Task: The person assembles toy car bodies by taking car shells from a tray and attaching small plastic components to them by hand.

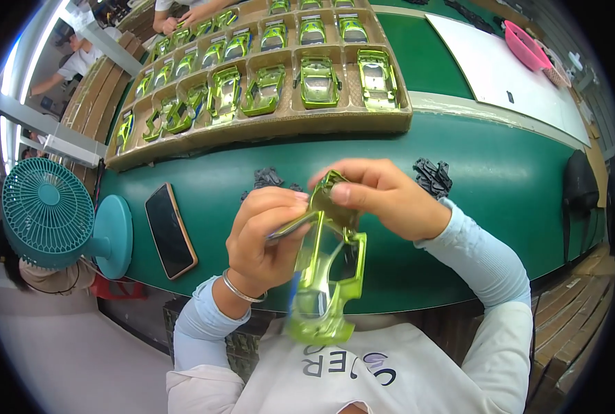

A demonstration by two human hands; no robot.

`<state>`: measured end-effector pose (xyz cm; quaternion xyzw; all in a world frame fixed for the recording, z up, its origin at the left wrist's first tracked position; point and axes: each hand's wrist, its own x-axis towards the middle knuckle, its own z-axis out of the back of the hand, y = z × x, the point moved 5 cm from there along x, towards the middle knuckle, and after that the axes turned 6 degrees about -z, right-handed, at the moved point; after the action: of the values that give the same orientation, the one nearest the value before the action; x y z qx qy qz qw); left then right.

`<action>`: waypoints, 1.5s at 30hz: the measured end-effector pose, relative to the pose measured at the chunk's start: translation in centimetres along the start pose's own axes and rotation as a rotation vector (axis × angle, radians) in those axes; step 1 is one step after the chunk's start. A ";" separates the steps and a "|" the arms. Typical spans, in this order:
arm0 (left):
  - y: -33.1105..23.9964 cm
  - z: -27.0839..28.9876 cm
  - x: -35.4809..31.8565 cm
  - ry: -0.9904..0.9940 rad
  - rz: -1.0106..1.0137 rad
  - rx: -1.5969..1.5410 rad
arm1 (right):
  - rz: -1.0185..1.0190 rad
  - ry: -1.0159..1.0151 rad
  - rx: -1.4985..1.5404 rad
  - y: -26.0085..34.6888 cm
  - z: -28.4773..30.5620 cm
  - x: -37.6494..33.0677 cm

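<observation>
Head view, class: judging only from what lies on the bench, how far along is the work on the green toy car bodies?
Done, it seems: many green car bodies already sit in the cardboard tray compartments. In hand: the left hand and right hand hold one green car shell close up, the left also gripping a thin tool. Left: piles of small black parts lie loose on the green table; how many remain cannot be told.

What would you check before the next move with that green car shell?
1. Car shell held by both hands: ok.
2. Left hand grips its side, with a thin tool: ok.
3. Right hand pinches the top end: ok.
4. Small part seated: cannot tell, fingers cover it.
5. Black parts within reach on the table: ok.
6. Free slot in the tray: not ok, near slots are all filled.
</observation>
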<state>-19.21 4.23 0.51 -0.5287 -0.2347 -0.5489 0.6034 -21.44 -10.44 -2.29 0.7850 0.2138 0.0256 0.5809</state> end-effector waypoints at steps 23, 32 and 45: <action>0.3 0.4 1.3 0.121 -0.073 0.180 | 0.213 -0.346 -0.393 2.0 1.4 -1.3; 2.0 -0.2 0.9 0.086 0.184 -0.216 | 0.110 -0.134 0.255 -0.8 0.6 0.3; 2.2 -2.5 -0.9 0.225 0.795 -1.112 | -0.349 0.504 0.985 -5.9 -4.6 -0.8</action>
<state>-18.16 1.96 -1.92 -0.7452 0.3573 -0.3764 0.4188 -25.31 -5.22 -6.09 0.8855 0.4585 0.0127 0.0739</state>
